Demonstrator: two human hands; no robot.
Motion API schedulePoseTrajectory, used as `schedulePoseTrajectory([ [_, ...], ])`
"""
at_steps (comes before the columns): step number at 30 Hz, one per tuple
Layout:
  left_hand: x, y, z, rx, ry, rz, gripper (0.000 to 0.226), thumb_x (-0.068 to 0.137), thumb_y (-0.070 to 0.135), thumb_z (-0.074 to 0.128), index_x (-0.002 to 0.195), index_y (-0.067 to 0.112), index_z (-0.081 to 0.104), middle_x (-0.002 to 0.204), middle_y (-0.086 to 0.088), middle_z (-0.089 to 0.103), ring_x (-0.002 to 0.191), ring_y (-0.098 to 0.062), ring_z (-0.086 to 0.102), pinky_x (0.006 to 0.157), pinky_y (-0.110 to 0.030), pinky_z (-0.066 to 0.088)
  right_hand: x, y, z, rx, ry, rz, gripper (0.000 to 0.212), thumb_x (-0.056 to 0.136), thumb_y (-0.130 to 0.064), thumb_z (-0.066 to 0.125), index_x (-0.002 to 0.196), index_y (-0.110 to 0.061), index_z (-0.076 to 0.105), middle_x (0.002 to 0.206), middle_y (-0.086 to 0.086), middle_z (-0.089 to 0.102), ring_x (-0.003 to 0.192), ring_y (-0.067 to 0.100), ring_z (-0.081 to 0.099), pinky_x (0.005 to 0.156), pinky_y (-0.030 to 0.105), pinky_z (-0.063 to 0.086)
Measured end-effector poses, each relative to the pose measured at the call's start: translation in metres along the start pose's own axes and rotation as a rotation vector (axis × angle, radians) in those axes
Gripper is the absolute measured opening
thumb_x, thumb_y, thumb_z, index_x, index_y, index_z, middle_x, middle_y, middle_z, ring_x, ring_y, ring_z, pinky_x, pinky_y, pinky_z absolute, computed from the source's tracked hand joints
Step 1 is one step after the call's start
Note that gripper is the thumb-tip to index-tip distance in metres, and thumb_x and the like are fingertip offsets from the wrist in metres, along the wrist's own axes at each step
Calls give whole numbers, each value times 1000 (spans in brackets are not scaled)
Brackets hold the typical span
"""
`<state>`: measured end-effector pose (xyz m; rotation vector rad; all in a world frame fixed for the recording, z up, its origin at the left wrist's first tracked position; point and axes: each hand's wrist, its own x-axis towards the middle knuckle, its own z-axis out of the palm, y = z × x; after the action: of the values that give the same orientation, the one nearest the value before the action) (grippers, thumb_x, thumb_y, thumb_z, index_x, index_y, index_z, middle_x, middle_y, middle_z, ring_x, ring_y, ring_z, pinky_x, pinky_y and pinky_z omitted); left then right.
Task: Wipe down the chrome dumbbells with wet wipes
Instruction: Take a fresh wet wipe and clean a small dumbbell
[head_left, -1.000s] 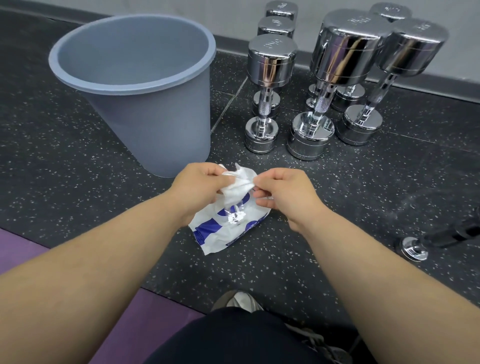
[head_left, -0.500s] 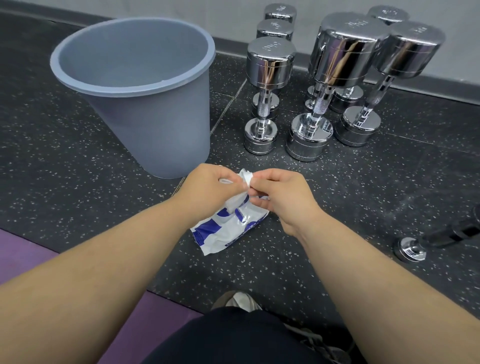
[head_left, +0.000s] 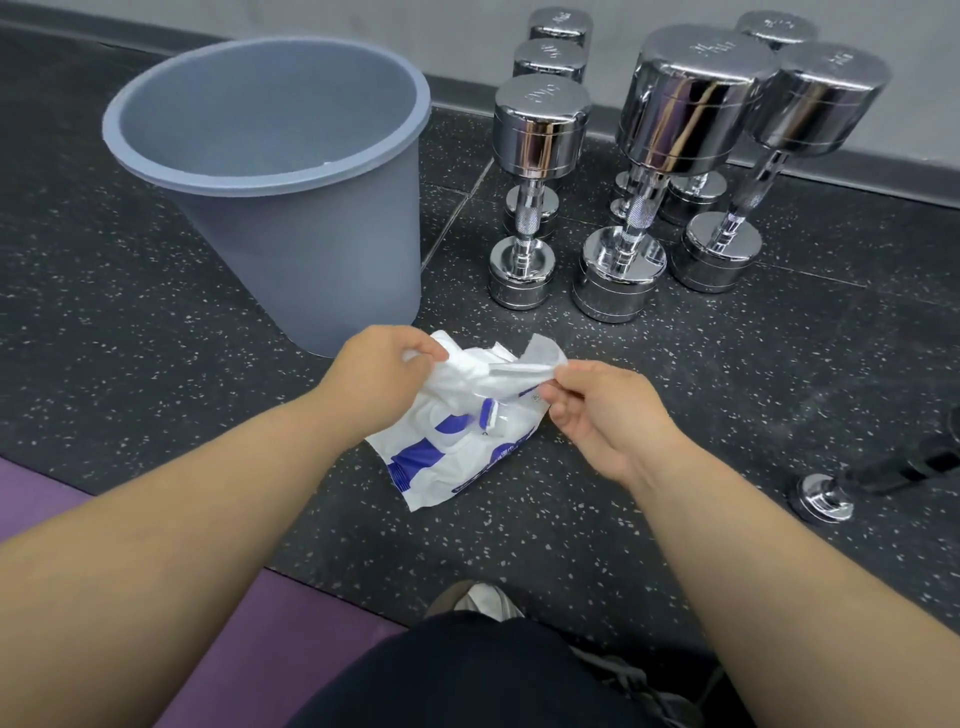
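A white wet wipe (head_left: 483, 371) is stretched between my hands above the white and blue wipe pack (head_left: 457, 457) lying on the floor. My left hand (head_left: 382, 374) pinches the wipe's left end. My right hand (head_left: 608, 410) pinches its right end between thumb and fingers. Several chrome dumbbells stand on end beyond the pack: a small one (head_left: 535, 171), a large one (head_left: 670, 124) and another (head_left: 800, 114) to its right, with more behind them by the wall.
A grey plastic bin (head_left: 270, 171) stands left of the dumbbells on the speckled black floor. A black handle with a chrome end (head_left: 826, 501) lies at the right. A purple mat (head_left: 197, 649) is at bottom left, and my shoe (head_left: 483, 600) below the pack.
My hands have moved apart, spreading the bunched wipe out between them. The pack stays on the floor.
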<state>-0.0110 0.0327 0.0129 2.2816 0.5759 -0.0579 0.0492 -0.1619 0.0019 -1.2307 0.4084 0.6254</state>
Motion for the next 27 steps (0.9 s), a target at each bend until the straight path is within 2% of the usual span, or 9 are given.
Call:
schedulePoseTrajectory([
  [2, -2, 3, 2, -10, -88, 40, 31, 96, 12, 49, 91, 34, 70, 101, 5, 60, 75, -28, 61, 56, -19, 41, 0, -1, -1, 78, -20, 27, 13, 97, 5, 49, 103, 2, 60, 82, 13, 64, 61, 13, 57, 50, 17, 52],
  [5, -7, 7, 8, 89, -246, 108, 21, 90, 20, 60, 98, 38, 67, 112, 19, 52, 85, -3, 51, 69, -13, 37, -5, -5, 9, 36, -93, 19, 20, 97, 5, 47, 95, -3, 65, 78, 8, 62, 65, 13, 55, 58, 21, 54],
  [10, -10, -4, 16, 377, -323, 197, 22, 93, 33, 60, 114, 32, 68, 118, 18, 47, 104, -7, 49, 86, -22, 37, -9, -20, 29, 77, -172, -58, 18, 88, 6, 46, 81, -3, 60, 80, 12, 61, 80, 27, 60, 88, 39, 54],
  [13, -11, -2, 16, 373, -298, 200, 24, 98, 25, 49, 104, 24, 72, 118, 11, 57, 98, -14, 59, 88, -33, 49, -11, -32, 33, 163, -193, -82, 19, 80, 6, 42, 79, -6, 56, 80, 12, 53, 79, 27, 53, 78, 39, 51],
  [15, -10, 2, 18, 435, -291, 224, 30, 98, 14, 43, 114, 26, 66, 116, 7, 61, 93, -14, 56, 83, -32, 49, -9, -35, 32, 120, -154, -74, 25, 84, 8, 37, 75, -8, 55, 76, 10, 55, 76, 26, 56, 73, 41, 59],
  [17, -7, 3, 21, 462, -270, 232, 31, 99, 11, 41, 124, 26, 53, 119, 2, 59, 91, -16, 49, 76, -29, 42, -10, -33, 29, 89, -98, -52, 27, 86, 10, 35, 72, -7, 52, 71, 9, 52, 73, 26, 57, 84, 47, 55],
  [19, -5, 2, 23, 507, -241, 235, 26, 101, 15, 43, 124, 25, 48, 119, 0, 60, 92, -18, 47, 77, -32, 43, -9, -28, 26, 39, -52, -16, 26, 89, 11, 36, 75, -5, 52, 65, 7, 51, 61, 22, 54, 71, 41, 55],
  [21, -3, 2, 26, 614, -207, 267, 27, 101, 17, 44, 122, 28, 56, 113, 1, 57, 97, -17, 46, 79, -33, 46, -10, -25, 23, 24, -76, 34, 25, 90, 9, 36, 80, -5, 55, 60, 7, 56, 52, 20, 58, 57, 34, 52],
  [27, -3, 1, 29, 620, -268, 276, 33, 98, 18, 39, 105, 31, 68, 108, 1, 45, 110, -21, 42, 82, -31, 40, 1, -16, 18, 85, -55, 24, 22, 95, 1, 41, 79, -7, 52, 70, 6, 56, 58, 17, 55, 54, 28, 51],
])
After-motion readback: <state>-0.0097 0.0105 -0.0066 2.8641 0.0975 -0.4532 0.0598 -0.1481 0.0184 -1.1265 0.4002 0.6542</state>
